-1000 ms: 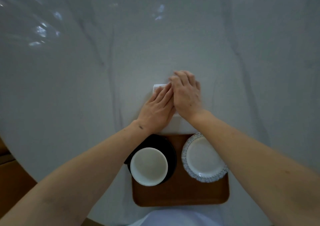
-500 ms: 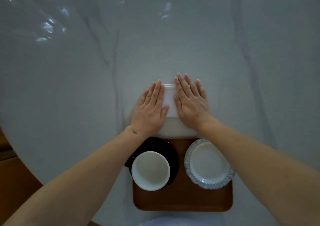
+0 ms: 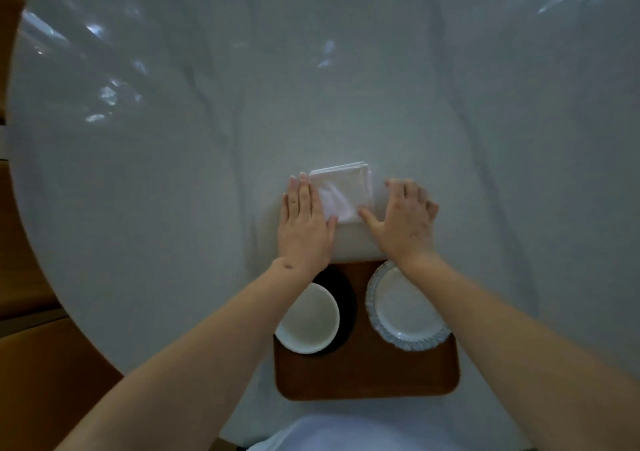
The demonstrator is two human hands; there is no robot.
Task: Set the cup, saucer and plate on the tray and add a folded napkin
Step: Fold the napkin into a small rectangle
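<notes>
Right now I see both hands flat on the white marble table (image 3: 173, 208), just beyond the far edge of the brown tray (image 3: 367, 378). My left hand (image 3: 304, 229) lies palm down with fingers straight and together, its inner edge overlapping the left side of the folded napkin (image 3: 343, 192). My right hand (image 3: 403, 222) sits just to the right of the napkin with fingers spread loosely; only its thumb reaches in to touch the napkin's near right corner. Neither hand grips anything, and the two are apart with the napkin between them. The napkin is a white, squarish stack of layers lying on the table, not on the tray.

On the tray, the white cup (image 3: 308, 319) stands on the black saucer (image 3: 346, 305) at the far left corner, partly crossed by my left forearm. The white plate (image 3: 405, 308) with a blue patterned rim fills the far right corner, its rim overhanging the tray's right edge slightly. Along the tray's near edge the wood is bare.
</notes>
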